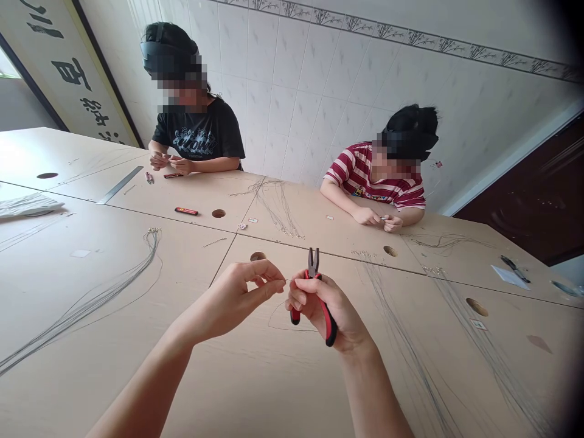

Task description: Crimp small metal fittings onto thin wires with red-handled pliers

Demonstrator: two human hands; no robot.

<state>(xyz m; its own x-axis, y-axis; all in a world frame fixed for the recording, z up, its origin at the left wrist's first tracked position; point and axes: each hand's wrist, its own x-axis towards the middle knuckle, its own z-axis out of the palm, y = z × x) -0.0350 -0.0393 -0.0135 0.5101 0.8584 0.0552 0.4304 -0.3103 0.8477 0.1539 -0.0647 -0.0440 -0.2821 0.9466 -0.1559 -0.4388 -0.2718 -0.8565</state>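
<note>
My right hand is closed round the red-and-black handles of small pliers, whose jaws point up and away. My left hand pinches a thin wire between thumb and fingertips, right beside the right hand's fingers. The wire loops down onto the wooden table below both hands. Both hands hover above the table near its middle.
Bundles of thin wire lie to the left and right. Two other people sit across the table, one in a black shirt and one in a striped shirt, both handling small parts. A red-black tool, a metal ruler and round cable holes are on the table.
</note>
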